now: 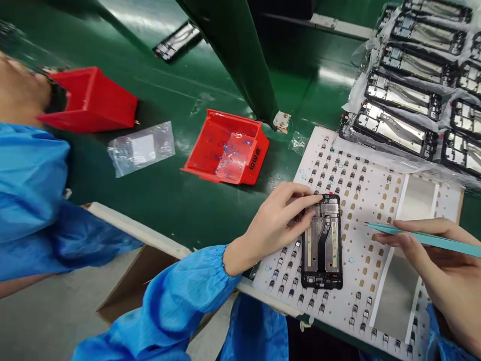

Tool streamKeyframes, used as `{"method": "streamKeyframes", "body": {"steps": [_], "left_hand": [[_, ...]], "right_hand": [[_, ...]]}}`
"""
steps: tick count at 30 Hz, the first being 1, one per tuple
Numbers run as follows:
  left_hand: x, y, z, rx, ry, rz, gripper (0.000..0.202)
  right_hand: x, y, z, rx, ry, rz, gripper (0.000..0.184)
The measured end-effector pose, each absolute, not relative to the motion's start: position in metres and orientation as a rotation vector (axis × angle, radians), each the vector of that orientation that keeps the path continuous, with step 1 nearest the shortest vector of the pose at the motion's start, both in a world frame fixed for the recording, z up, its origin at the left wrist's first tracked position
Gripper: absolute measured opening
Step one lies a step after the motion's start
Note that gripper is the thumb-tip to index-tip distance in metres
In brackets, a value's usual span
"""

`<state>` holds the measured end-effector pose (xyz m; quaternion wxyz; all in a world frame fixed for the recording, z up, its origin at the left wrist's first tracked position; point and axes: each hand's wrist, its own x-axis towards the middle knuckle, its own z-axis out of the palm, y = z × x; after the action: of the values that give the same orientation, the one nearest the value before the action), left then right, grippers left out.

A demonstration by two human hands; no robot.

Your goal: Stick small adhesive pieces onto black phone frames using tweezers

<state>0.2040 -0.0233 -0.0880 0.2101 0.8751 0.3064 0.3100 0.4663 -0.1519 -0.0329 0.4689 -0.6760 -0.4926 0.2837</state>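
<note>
My left hand gripping a black phone frame, my right hand pinching teal tweezers, green worktop, two red plastic bins, grey floor

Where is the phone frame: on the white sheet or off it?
On it: the black phone frame lies flat on the white sheet, which shows around it.

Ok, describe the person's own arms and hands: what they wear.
The left hand and right hand are bare, without gloves. The left sleeve is loose, glossy blue fabric gathered into an elastic cuff at the wrist; the right sleeve is matching blue, barely in view.
</note>
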Motion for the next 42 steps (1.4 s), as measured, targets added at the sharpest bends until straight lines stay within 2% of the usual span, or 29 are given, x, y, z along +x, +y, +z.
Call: {"method": "streamKeyframes", "body": {"steps": [5,12,42], "left_hand": [[0.201,-0.025,-0.087,2.370,0.941,0.811,0.034],[0.199,-0.022,-0.090,2.397,0.926,0.772,0.035],[0.199,-0.021,-0.091,2.412,0.888,0.783,0.034]], "right_hand": [[0.445,-0.110,-0.038,-1.705,-1.272,0.751,0.010],[0.439,-0.094,-0.055,-1.672,-1.231,0.913,0.012],[0.438,-0.092,-0.056,-1.627,-1.231,0.897,0.012]]}}
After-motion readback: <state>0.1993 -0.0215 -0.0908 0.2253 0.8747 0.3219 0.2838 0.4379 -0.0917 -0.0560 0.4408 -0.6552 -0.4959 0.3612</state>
